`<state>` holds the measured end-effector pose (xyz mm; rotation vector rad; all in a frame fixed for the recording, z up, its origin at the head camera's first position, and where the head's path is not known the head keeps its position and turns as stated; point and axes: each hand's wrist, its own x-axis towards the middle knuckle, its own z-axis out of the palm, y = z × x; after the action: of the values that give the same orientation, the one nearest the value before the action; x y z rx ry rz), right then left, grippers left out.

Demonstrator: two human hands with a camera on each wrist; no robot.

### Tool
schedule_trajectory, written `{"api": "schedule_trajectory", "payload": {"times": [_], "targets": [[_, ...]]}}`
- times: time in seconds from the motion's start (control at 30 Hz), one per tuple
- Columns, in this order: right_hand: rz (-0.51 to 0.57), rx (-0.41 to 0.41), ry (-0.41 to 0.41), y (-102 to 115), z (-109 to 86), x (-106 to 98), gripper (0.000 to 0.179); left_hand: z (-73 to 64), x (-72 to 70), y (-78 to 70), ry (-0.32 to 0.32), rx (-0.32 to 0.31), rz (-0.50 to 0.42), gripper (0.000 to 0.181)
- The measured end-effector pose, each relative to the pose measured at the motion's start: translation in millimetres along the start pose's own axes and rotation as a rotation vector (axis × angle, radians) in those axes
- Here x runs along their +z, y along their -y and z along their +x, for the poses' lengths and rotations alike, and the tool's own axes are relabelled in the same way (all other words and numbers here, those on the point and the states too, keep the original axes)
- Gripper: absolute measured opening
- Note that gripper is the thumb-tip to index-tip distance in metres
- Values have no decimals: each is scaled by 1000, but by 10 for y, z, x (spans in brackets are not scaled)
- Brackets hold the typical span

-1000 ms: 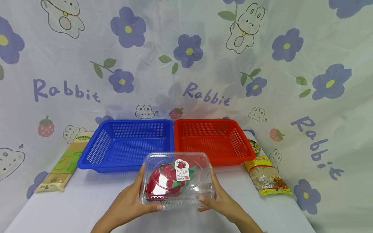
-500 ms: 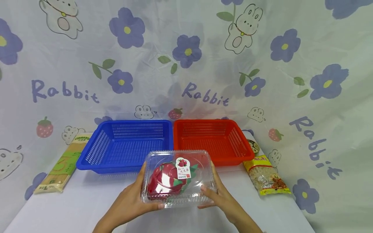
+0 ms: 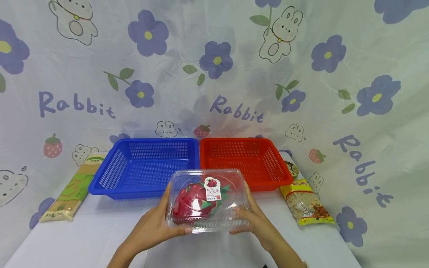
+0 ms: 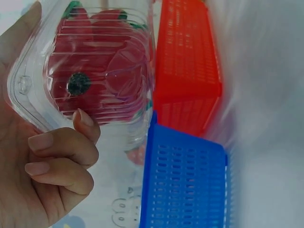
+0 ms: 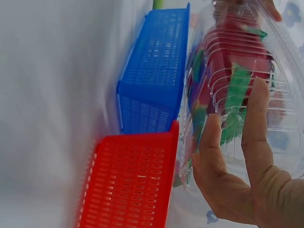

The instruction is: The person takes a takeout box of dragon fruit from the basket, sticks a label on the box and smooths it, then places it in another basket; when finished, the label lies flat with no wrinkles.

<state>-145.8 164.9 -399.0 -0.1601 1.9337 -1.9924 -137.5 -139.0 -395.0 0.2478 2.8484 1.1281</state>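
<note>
A clear plastic clamshell box (image 3: 228, 212) with a white label on its lid is held up in front of the baskets. Inside it shows a red dragon fruit (image 3: 189, 203) with green tips. My left hand (image 3: 157, 223) grips the box's left end, thumb along the front edge; in the left wrist view several fingers curl at its ribbed side. At the opposite end my right hand (image 3: 256, 221) holds the box, thumb on the near corner, with fingers (image 5: 256, 128) against the ribbed plastic in the right wrist view.
Behind the box stand a blue basket (image 3: 110, 191) and a red basket (image 3: 268, 186), side by side. A long noodle packet (image 3: 73, 188) lies at the left. A yellow-trimmed food bag (image 3: 306, 203) and a round-patterned packet (image 3: 292, 168) lie at the right. A printed curtain hangs behind.
Both hands have raised the clamshell box slightly and shifted it a little to the right. The baskets and packets have stayed in place.
</note>
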Motion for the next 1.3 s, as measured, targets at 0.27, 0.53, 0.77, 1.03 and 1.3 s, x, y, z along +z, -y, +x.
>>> {"api": "schedule_trajectory", "payload": {"times": [0.27, 0.53, 0.77, 1.03, 1.3], "targets": [[40, -20, -13, 95, 18, -66, 80, 51, 28, -57, -18, -34, 3, 133], [82, -15, -58, 140, 37, -137, 78, 91, 97, -162, -65, -70, 28, 132], [116, -34, -58, 166, 100, -210, 75, 109, 134, -224, -90, -85, 33, 127], [127, -65, -102, 169, 180, -277, 74, 112, 175, -235, -100, -70, 32, 120], [165, -64, -135, 153, 214, -322, 72, 131, 238, -239, -107, -55, 15, 119]]}}
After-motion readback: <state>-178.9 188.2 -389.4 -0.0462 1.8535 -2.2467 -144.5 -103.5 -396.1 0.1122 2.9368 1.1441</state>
